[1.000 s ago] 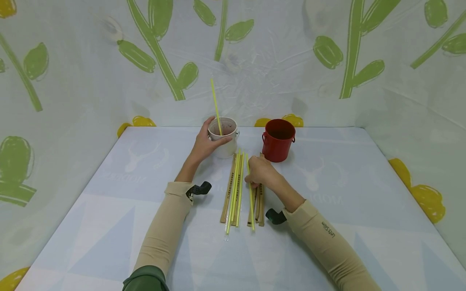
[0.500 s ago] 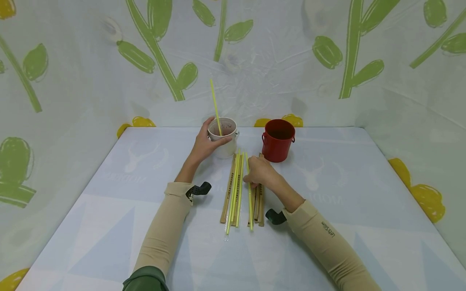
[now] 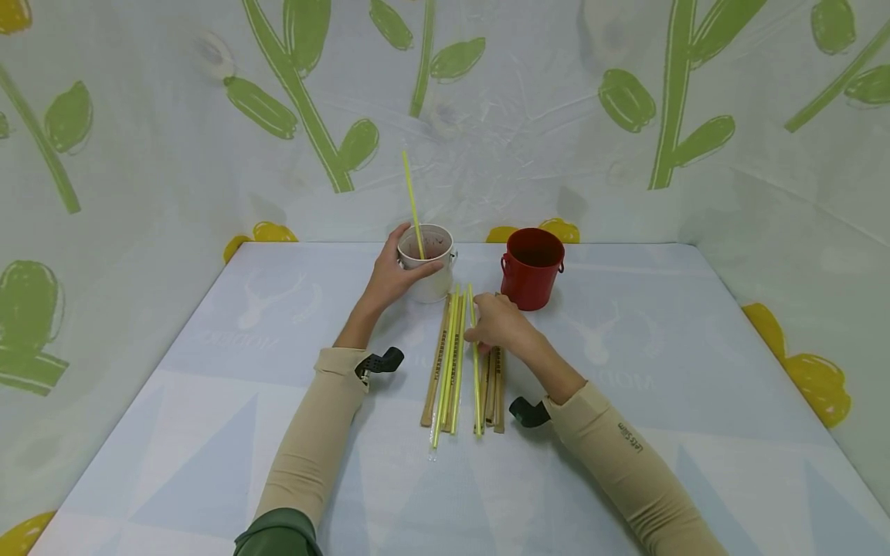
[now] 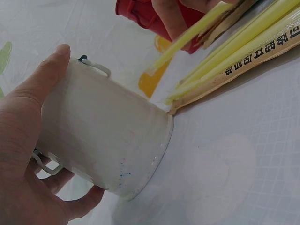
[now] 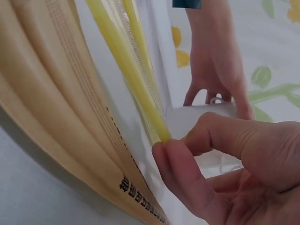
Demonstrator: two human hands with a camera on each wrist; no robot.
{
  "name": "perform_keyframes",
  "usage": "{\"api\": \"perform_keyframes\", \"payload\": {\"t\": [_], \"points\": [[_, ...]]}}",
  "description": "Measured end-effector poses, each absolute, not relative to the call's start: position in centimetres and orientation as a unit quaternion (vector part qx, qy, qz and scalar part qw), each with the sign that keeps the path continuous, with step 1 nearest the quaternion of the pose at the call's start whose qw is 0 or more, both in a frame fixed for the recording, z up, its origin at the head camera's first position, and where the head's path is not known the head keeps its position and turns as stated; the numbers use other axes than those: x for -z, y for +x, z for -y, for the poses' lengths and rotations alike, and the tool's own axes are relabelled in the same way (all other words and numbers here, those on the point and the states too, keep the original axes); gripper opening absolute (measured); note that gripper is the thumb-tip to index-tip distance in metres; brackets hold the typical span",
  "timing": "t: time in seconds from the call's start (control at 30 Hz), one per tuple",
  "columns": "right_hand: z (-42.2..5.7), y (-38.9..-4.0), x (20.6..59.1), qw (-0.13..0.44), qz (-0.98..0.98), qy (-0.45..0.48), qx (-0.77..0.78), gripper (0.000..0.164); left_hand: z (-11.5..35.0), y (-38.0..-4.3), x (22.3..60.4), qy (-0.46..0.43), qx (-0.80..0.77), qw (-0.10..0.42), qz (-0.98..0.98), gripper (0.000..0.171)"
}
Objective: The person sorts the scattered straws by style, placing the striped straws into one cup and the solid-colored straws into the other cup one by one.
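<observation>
My left hand grips a small white bucket by its side, thumb and fingers spread round it below the rim. A yellow straw stands leaning inside that bucket. With thumb and fingertips my right hand pinches another yellow straw, which lies lengthwise over brown paper-wrapped straws. Left of it are several yellow straws in clear wrappers, together with more paper-wrapped straws bearing dark print. In the left wrist view the white bucket fills the middle, its base toward the straws.
A red bucket stands upright just beyond my right hand. The pale patterned table ends at a wall sheet printed with green plants. A black wrist camera sits at my right cuff.
The pinched yellow straw has shifted slightly left and away from me, and my right hand's fingers have loosened a little from their tighter curl. The left hand and white bucket stay put.
</observation>
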State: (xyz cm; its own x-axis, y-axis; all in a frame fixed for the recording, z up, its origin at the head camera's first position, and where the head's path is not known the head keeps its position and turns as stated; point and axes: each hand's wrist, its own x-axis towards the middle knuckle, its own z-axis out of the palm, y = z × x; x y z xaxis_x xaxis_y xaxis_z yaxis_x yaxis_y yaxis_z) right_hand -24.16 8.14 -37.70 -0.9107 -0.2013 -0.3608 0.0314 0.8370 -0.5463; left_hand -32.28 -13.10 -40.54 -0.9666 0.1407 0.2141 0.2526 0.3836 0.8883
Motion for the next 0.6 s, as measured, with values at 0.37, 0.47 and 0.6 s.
{"api": "perform_keyframes", "payload": {"t": [0.37, 0.47, 0.6], "points": [[-9.0, -24.7, 37.4, 0.184, -0.93, -0.066, 0.31, 0.062, 13.1, -32.3, 40.4, -0.121, 0.549, 0.045, 0.826, 0.096], [-9.2, -24.8, 37.3, 0.161, -0.93, -0.077, 0.32, 0.06, 13.1, -32.3, 40.5, -0.118, 0.544, 0.045, 0.829, 0.097], [-9.3, -24.9, 37.3, 0.122, -0.93, -0.093, 0.333, 0.06, 13.1, -32.4, 40.6, -0.117, 0.541, 0.052, 0.831, 0.097]]}}
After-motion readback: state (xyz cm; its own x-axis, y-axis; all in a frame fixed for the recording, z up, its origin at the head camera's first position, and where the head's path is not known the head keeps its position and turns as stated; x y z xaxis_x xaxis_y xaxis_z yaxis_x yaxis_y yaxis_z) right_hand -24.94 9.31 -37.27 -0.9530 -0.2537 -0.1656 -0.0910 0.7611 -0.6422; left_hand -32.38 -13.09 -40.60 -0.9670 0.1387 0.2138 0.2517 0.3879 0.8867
